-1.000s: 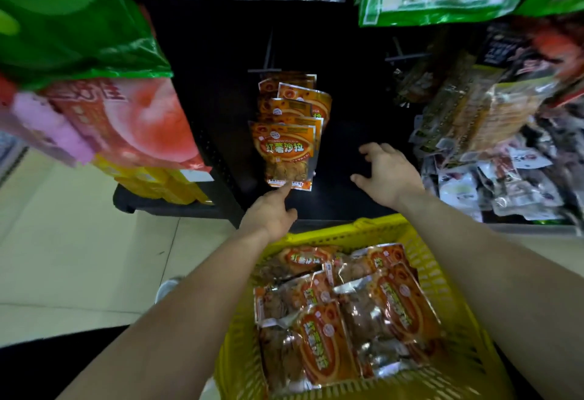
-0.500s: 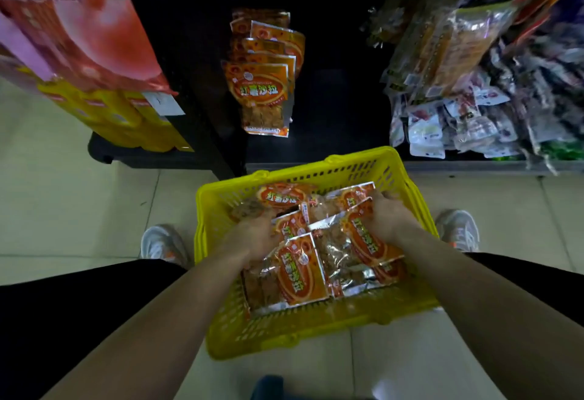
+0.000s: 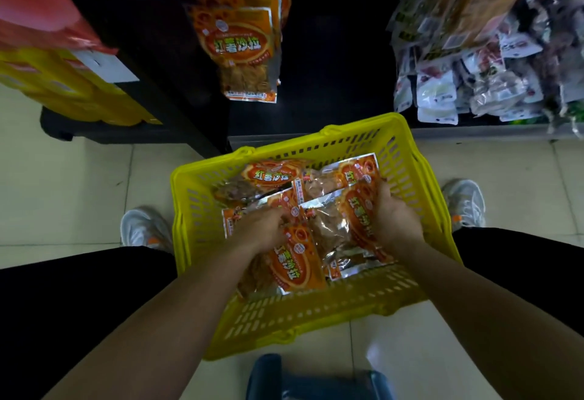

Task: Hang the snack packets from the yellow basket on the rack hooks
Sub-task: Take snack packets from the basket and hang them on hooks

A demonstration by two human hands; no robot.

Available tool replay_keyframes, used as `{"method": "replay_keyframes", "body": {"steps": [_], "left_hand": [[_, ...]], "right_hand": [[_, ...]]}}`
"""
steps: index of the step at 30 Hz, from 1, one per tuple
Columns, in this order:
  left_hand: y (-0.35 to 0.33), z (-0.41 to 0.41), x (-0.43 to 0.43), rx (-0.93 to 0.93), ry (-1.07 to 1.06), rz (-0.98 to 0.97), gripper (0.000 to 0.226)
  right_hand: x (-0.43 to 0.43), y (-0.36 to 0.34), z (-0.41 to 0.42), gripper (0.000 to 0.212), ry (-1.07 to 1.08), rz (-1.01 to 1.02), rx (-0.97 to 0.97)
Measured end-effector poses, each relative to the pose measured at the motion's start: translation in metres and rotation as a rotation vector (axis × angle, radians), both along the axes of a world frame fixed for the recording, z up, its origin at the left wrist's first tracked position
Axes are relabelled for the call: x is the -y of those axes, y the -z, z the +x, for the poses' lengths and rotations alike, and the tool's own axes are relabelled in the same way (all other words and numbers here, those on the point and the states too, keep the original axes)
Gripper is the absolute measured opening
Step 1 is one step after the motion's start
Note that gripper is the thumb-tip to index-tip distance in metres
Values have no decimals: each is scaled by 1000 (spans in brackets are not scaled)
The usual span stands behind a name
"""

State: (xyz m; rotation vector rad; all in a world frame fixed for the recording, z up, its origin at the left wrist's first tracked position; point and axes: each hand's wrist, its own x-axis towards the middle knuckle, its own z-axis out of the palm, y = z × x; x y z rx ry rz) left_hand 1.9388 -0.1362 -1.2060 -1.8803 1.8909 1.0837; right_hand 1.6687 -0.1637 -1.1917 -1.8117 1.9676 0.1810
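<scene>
While inside yellow basket (image 3: 194,210), left hand's (image 3: 262,232) grip round left packet (image 3: 297,267), right hand's (image 3: 395,219) round right packet (image 3: 350,219), tops rightward.

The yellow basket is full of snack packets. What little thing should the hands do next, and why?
Probably lift one packet clear of the pile. The right hand curls its fingers round the edge of an orange packet in the yellow basket, the left hand is down among the others, and hanging packets of the same kind show on the rack above.
</scene>
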Motion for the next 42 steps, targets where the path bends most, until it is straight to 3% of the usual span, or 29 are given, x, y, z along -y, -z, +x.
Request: {"method": "replay_keyframes", "body": {"steps": [3, 12, 16, 23, 26, 33, 38, 42], "left_hand": [[-5, 4, 2, 18, 70, 37, 26], [-63, 20, 5, -164, -219, -56, 28], [-113, 33, 17, -176, -259, -154, 36], [-217, 55, 28, -324, -336, -415, 14], [-249, 65, 27, -401, -376, -481, 11], [-274, 60, 22, -570, -441, -534, 19], [-275, 33, 32, -708, -413, -457, 20], [-274, 18, 40, -717, -390, -438, 22]], "right_hand": [[4, -5, 1, 20, -72, -54, -13], [31, -75, 18, 16, -109, -173, 317], [44, -132, 19, 15, -212, -288, 275], [49, -245, 7, 16, -369, -381, 87], [42, -272, -1, 11, -411, -329, 58], [29, -279, 21, 4, -503, -225, 209], [39, -278, 39, 4, -500, -381, 309], [46, -277, 42, 5, -453, -551, 402]]}}
